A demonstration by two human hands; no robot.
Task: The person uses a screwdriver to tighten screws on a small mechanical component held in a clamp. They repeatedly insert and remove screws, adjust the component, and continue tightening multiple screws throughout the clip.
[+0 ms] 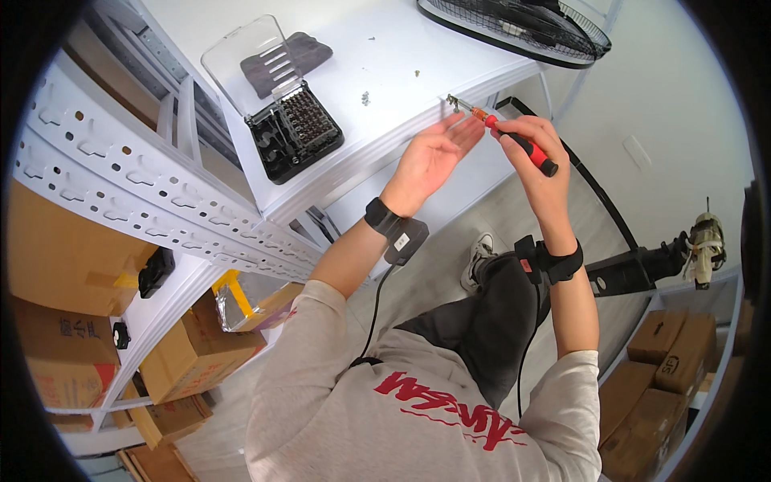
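From where I stand, the right hand (544, 165) is closed around the red-and-black screwdriver (491, 122), which sits in the upper middle of the frame, slanting so that its tip points up and left. Small brassy metal pieces (453, 102) cluster at that tip; I'd guess it is magnetic, though I cannot tell. The left hand (430, 163) is wide, palm turned up and fingers stretched just below the shaft, perhaps to steady it or catch anything that drops. Whether those fingers touch the shaft I can't make out.

At the upper left, the black plastic case (325, 146) stands with its clear, stiff lid (241, 60) swung up, likely so the rows of metal bits (303, 114) stay within reach. A soft, rumpled grey pouch (315, 53) lies partly behind the lid. A little heap of screws (365, 98) sits on the smooth white shelf (389, 136), probably kept apart so none get lost. The round wire fan cage (590, 36) rests at the top.
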